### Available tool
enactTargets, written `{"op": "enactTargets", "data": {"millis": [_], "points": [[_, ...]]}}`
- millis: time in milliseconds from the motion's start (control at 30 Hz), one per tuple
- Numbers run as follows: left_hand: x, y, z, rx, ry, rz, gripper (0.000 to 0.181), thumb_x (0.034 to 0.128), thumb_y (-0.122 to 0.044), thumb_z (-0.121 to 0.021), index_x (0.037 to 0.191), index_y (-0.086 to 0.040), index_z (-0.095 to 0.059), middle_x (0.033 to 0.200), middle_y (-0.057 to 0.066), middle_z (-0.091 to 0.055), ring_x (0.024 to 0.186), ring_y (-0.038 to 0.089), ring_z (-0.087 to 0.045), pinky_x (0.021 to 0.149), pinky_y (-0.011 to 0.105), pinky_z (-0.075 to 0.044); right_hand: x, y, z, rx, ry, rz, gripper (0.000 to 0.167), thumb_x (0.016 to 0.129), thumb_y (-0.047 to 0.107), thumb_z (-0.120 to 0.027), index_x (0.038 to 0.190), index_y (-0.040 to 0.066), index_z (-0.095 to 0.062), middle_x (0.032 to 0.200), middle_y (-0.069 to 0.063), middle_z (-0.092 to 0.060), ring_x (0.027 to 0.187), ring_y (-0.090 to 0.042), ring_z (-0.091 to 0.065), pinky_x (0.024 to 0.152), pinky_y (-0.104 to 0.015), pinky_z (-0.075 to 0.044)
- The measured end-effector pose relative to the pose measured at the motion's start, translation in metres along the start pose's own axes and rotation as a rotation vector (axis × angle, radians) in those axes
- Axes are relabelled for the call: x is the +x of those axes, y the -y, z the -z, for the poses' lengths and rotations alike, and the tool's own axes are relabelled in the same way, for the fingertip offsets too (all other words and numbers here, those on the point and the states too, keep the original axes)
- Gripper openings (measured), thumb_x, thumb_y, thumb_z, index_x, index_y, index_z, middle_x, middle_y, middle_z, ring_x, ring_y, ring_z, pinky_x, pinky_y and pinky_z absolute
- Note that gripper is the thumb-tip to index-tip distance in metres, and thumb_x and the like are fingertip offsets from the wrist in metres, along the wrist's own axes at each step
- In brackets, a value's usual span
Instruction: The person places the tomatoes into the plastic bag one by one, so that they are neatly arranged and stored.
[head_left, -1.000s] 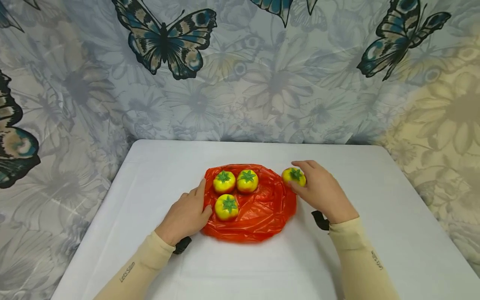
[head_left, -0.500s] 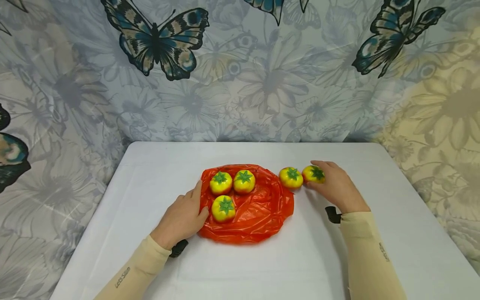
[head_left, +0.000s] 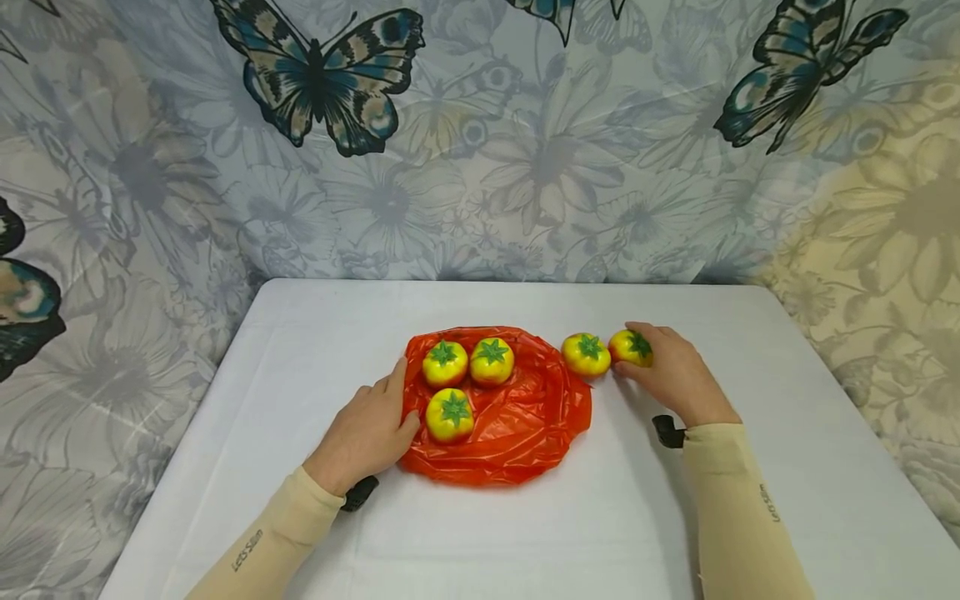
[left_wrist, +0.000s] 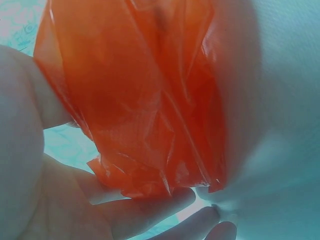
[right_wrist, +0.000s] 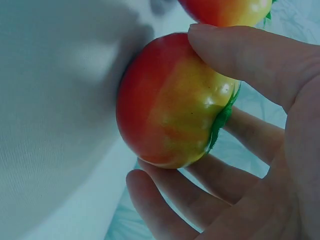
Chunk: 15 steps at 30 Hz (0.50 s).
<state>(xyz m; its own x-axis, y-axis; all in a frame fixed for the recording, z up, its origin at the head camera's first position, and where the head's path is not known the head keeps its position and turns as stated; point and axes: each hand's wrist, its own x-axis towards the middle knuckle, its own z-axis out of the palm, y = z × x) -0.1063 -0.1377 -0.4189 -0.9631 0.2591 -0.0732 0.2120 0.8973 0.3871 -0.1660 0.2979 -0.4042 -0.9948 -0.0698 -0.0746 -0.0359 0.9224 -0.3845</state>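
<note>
A flower-and-butterfly cloth backdrop (head_left: 551, 167) is rising behind a white-covered table (head_left: 525, 537). In the middle of the table, a crumpled red plastic bag (head_left: 525, 417) is lying spread out. Two beige sleeves (head_left: 750, 517) are reaching in from the near side, left and right. The left hand (head_left: 367, 429) is resting at the bag's left edge, its fingers fairly straight and its thumb apart; the left wrist view is hazy, so they only seem to be touching the plastic. The right hand (head_left: 678, 375) is holding the rightmost tomato (head_left: 628, 347), red and yellow with a green top, between thumb and fingers. Another tomato (head_left: 586, 356) is sitting just left of it, by the bag's far right edge. Three more tomatoes (head_left: 450, 416) are resting on the left half of the red plastic, two far and one near.
</note>
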Motion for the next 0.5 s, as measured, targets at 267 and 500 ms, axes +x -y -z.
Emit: {"op": "enactTargets", "data": {"millis": [267, 500], "points": [[-0.001, 0.001, 0.000, -0.012, -0.003, 0.014, 0.082, 0.1054, -0.029, -0.063, 0.169, 0.005, -0.024, 0.151, 0.028, -0.061, 0.118, 0.045, -0.067, 0.101, 0.057, -0.059, 0.001, 0.003, 0.009, -0.001, -0.008, 0.004, 0.073, 0.100, 0.034, -0.076, 0.160, 0.004, -0.046, 0.149, -0.036, -0.052, 0.132, -0.056, -0.054, 0.113, -0.074, -0.043], [-0.001, 0.000, 0.000, -0.016, -0.001, 0.001, 0.082, 0.1055, -0.029, -0.063, 0.169, 0.005, -0.025, 0.153, 0.029, -0.059, 0.120, 0.047, -0.066, 0.102, 0.058, -0.059, -0.007, 0.007, 0.015, 0.009, -0.034, 0.002, 0.074, 0.101, 0.034, -0.076, 0.161, 0.004, -0.045, 0.152, -0.037, -0.049, 0.134, -0.057, -0.052, 0.112, -0.075, -0.043]]}}
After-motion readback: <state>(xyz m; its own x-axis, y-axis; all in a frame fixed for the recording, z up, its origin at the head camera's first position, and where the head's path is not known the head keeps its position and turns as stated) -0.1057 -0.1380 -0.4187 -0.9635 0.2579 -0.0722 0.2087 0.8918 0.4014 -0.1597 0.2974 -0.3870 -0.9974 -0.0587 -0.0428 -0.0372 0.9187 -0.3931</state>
